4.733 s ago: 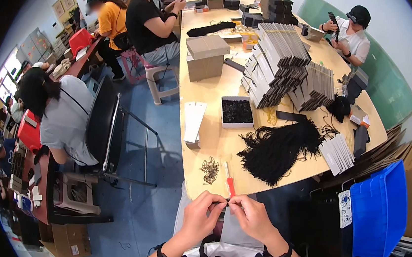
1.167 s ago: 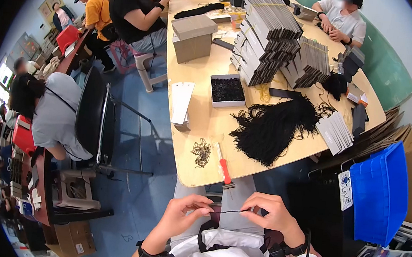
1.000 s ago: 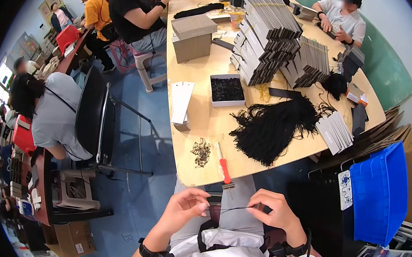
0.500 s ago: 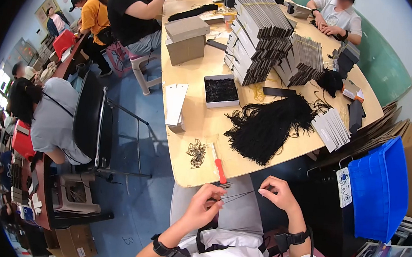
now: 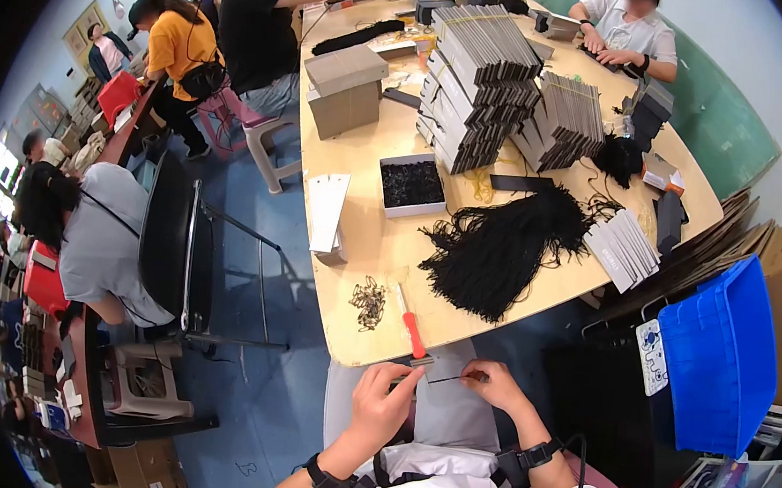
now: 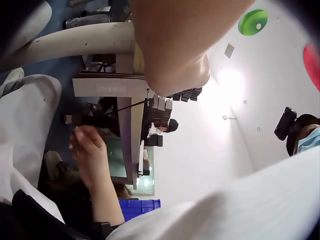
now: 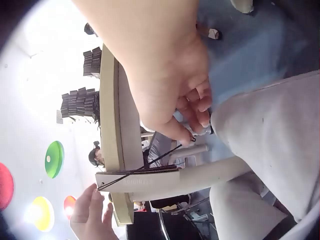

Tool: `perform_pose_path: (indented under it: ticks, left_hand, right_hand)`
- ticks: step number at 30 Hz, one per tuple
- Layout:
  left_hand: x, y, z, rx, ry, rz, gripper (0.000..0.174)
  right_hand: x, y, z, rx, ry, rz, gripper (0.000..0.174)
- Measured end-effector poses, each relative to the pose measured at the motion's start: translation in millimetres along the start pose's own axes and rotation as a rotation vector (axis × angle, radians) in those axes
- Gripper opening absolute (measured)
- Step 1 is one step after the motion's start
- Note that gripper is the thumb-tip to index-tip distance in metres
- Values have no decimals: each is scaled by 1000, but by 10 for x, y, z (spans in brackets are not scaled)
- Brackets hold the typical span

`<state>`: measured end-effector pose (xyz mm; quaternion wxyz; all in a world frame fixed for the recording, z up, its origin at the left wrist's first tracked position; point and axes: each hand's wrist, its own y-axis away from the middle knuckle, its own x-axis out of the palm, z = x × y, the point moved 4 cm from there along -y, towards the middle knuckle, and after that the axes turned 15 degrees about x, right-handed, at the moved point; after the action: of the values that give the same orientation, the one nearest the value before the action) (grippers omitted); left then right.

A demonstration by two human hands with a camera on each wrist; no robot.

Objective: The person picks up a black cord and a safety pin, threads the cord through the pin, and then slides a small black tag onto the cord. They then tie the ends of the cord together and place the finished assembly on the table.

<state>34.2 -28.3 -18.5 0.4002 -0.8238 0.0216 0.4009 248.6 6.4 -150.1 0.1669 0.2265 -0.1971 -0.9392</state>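
Observation:
A thin black cord [image 5: 445, 379] runs between both hands just off the table's near edge. My left hand [image 5: 380, 405] pinches its one end with thumb and finger; my right hand [image 5: 496, 387] holds the other end between curled fingers. In the right wrist view, the cord [image 7: 160, 158] slants from the right hand [image 7: 170, 85] past a thin stack of printed white cards [image 7: 140, 182] to the left fingertips, at the cards' corner. The same cards [image 6: 107, 87] show in the left wrist view. Whether the cord passes through them, I cannot tell.
A red-handled tool [image 5: 413, 333] and a pile of small metal-looking pieces [image 5: 367, 303] lie near the edge. Beyond are black cords [image 5: 503, 250], a box of black pieces [image 5: 413, 186] and grey stacks [image 5: 481, 93]. A blue crate [image 5: 719, 356] stands right.
My right hand has come lower and left, and its fingers are more curled. The doubled cord seen earlier now looks like a single line. A seated person in black has stretched an arm over the table.

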Motion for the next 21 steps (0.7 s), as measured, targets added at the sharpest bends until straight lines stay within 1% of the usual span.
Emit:
perform_pose_path:
  ticks: [7, 9, 10, 12, 15, 17, 18, 19, 20, 21]
  left_hand:
    - [-26, -47, -10, -2, -81, -11, 35]
    - [-26, -63, -4, -63, -57, -11, 28]
    - [-16, -71, -7, -63, -57, -11, 28]
    - [19, -54, 57, -225, 49, -23, 22]
    - [43, 26, 25, -189, 111, -14, 17]
    - [82, 121, -7, -173, 157, -1, 17]
    - [111, 170, -26, -159, 203, 11, 16]
    - [144, 216, -22, -159, 203, 11, 16]
    - [189, 263, 1, -200, 251, 15, 15]
    - [221, 294, 19, -240, 299, 20, 14]
  right_hand:
    - [-46, -2, 12, 10, 14, 1, 11]
    - [-42, -8, 7, 9, 13, 0, 11]
    - [-38, -9, 8, 9, 10, -2, 11]
    - [-39, -1, 19, 9, 9, -4, 11]
    - [-53, 16, 18, 25, 12, 10, 11]
    - [-36, 36, -71, 41, 11, 147, 13]
    - [-46, 57, -92, 43, 10, 147, 13]
    - [-34, 76, -110, 64, -13, 216, 13]
    - [-18, 93, -124, 84, -35, 286, 12]
    - [-24, 103, -135, 85, -36, 286, 12]
